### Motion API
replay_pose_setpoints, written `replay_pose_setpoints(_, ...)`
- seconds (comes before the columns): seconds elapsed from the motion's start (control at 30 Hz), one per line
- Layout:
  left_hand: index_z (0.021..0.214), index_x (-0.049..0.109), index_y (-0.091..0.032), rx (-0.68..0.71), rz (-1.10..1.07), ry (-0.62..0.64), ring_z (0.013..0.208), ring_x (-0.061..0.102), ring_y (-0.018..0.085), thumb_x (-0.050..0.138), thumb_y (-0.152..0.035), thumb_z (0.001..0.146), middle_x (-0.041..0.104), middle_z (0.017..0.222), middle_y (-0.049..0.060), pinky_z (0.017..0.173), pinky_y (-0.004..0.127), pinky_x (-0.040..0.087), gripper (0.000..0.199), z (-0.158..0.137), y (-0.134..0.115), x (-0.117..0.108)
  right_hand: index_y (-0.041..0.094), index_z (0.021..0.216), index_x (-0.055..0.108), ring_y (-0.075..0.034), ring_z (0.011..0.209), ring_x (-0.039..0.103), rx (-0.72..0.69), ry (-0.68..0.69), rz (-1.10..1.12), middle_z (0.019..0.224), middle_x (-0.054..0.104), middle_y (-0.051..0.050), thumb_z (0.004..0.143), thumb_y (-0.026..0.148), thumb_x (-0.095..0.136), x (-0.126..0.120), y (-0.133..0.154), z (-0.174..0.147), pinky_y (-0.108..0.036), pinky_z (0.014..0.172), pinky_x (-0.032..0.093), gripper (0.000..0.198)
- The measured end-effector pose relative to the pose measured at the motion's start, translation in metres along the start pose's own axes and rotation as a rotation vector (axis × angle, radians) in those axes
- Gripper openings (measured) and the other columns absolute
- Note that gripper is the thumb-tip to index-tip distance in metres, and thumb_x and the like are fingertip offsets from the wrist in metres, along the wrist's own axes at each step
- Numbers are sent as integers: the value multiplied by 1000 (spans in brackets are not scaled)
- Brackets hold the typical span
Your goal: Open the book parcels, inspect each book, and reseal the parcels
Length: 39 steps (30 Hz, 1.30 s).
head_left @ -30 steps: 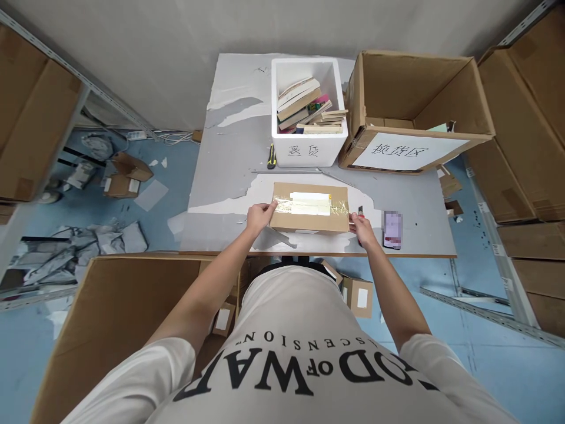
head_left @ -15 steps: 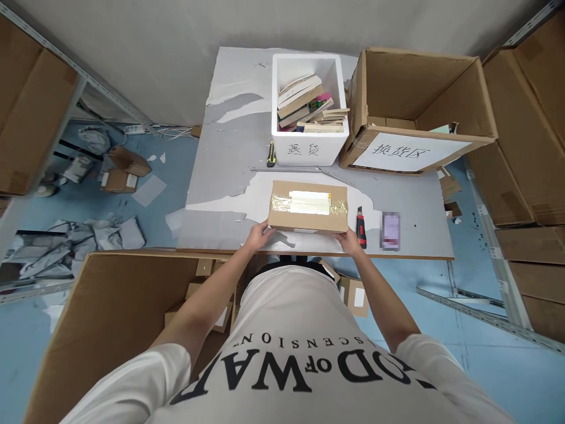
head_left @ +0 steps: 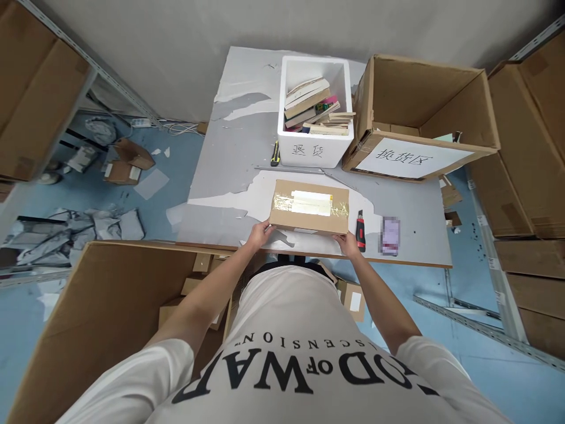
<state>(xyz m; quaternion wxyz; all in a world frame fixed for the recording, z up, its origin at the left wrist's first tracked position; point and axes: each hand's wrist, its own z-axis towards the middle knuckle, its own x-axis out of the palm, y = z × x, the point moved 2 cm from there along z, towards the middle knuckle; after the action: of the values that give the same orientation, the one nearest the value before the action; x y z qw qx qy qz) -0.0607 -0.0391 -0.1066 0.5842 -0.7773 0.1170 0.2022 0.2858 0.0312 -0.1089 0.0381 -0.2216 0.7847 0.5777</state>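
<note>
- While both arms reach forward from the bottom of the frame, the flat cardboard parcel (head_left: pixel 309 207) lies in the middle of the picture, on the gray table (head_left: pixel 229 159), close to the near edge.
- On top of the parcel there is a white label (head_left: pixel 311 202) under shiny clear tape.
- At the lower left corner of the parcel, the left hand (head_left: pixel 259 234) touches it, fingers curled against the near side; I cannot tell how firmly it grips.
- At the lower right corner, the right hand (head_left: pixel 346 243) presses on the near edge of the parcel in the same way, fingers bent, not closed into a fist.
- Just right of the parcel lies a red and black cutter (head_left: pixel 361 231), beside the right hand but apart from it.
- Further right on the table is a phone (head_left: pixel 391 235), blurred.
- Above the parcel, in the upper middle of the frame, stands a white foam box (head_left: pixel 316 152) filled with books (head_left: pixel 316 107).
- A yellow and black knife (head_left: pixel 275 153) lies just left of the foam box.
- In the upper right stands an open brown carton (head_left: pixel 421 115) with a white sign on its front.
- A large open carton (head_left: pixel 101 318) fills the lower left of the frame, below the table.
</note>
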Motion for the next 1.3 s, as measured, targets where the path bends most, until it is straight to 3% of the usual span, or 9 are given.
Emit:
replay_pose_setpoints(0.37, 111, 69, -17, -4, 92, 6, 88, 67, 25, 55, -42, 79, 75, 100, 7, 84, 34, 51, 43, -3, -3, 0, 16, 111, 59, -27, 95, 68, -26, 6, -44, 105, 72, -14, 72, 49, 66, 0, -6, 2, -46, 96, 48, 52)
replay_pose_setpoints(0.53, 113, 67, -12, 65, -36, 36, 101, 65, 26, 55, -52, 77, 72, 109, 10, 91, 33, 48, 55, -7, -16, -3, 15, 131, 54, -25, 98, 65, -42, 97, -301, 118, 67, -13, 73, 33, 64, -20, -2, 1, -41, 96, 49, 61)
replay_pose_setpoints(0.7, 96, 71, -8, -128, -46, -51, 96, 64, 27, 45, -67, 80, 74, 95, 10, 86, 34, 49, 66, -10, -36, -7, 14, 149, 31, -33, 123, 52, 270, -241, -758, 136, 52, -18, 83, 38, 55, -63, -6, 3, -45, 103, 41, 74)
replay_pose_setpoints(0.83, 102, 70, -9, -182, -118, -126, 98, 65, 27, 48, -63, 82, 73, 99, 10, 88, 35, 49, 62, -9, -47, -2, 14, 147, 29, -36, 125, 49, 466, -155, -868, 134, 50, -21, 78, 44, 62, -67, -16, 9, -47, 101, 41, 82)
replay_pose_setpoints(0.97, 135, 51, -11, -82, -42, -311, 121, 57, 29, 57, -49, 83, 58, 134, 17, 99, 39, 46, 65, -12, -55, 0, 9, 146, 28, -35, 117, 56, 468, -114, -835, 129, 51, -25, 80, 31, 55, -71, -13, 15, -47, 97, 43, 75)
replay_pose_setpoints(1.07, 136, 51, -16, 157, 202, -418, 138, 41, 28, 55, -36, 87, 43, 148, 16, 109, 43, 38, 53, -18, -68, 0, 11, 152, 15, -33, 116, 56, 276, -166, -790, 129, 52, -22, 85, 30, 42, -83, 17, 21, -48, 97, 44, 74)
replay_pose_setpoints(1.17, 121, 62, -20, 426, 439, -286, 137, 42, 24, 41, -18, 91, 56, 139, 11, 113, 47, 32, 37, -22, -76, 5, 14, 154, 5, -32, 122, 51, -201, -215, -684, 137, 48, -20, 89, 28, 34, -81, 81, 27, -51, 99, 42, 72)
replay_pose_setpoints(1.23, 121, 62, -20, 514, 517, -218, 134, 47, 21, 35, -8, 88, 62, 132, 11, 113, 47, 32, 44, -22, -77, 8, 17, 155, 7, -31, 127, 47, -459, -52, -690, 145, 43, -18, 92, 29, 34, -61, 130, 30, -48, 100, 41, 70)
replay_pose_setpoints(1.3, 125, 59, -18, 547, 548, -205, 134, 47, 20, 34, -4, 86, 62, 131, 12, 112, 45, 34, 49, -20, -76, 9, 21, 154, 15, -30, 129, 46, -657, 241, -746, 148, 41, -14, 94, 30, 37, -29, 175, 32, -45, 101, 41, 65)
